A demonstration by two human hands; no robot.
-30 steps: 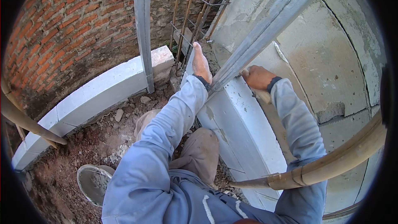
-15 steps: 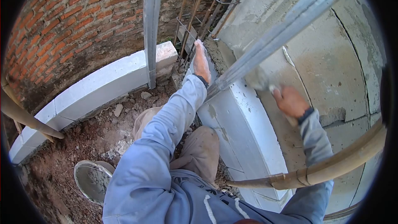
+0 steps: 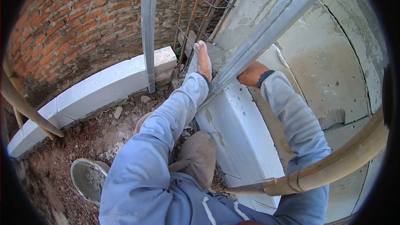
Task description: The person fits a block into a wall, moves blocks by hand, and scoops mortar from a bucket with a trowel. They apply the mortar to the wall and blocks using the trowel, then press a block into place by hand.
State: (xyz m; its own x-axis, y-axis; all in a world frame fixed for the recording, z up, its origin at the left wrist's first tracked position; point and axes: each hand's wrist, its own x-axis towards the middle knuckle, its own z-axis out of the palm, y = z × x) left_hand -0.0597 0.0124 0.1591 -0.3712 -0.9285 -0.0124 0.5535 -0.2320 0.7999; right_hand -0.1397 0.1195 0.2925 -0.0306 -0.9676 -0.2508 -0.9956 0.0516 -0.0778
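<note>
My left hand [image 3: 203, 59] is stretched out with its fingers straight, lying along the near side of the block wall's far end. The fingers look dusted with mortar. My right hand [image 3: 250, 75] reaches behind the slanted metal post [image 3: 266, 32], which hides its fingers and the trowel seen in it just before. Grey mortar [image 3: 218, 54] lies on top of the wall end, between my left hand and the post. The white block wall [image 3: 250, 129] runs from there toward my body.
A second low white block wall [image 3: 102, 75] curves along the brick wall [image 3: 79, 21]. An upright metal post [image 3: 149, 29] and rebar [image 3: 203, 6] stand near the corner. Bamboo poles [image 3: 325, 171] cross at right and left. A mortar bucket [image 3: 88, 179] sits on rubble soil.
My right hand has swung left and away from me with the trowel, passing behind the slanted post. My left hand stays at the wall end. The view has shifted slightly.
</note>
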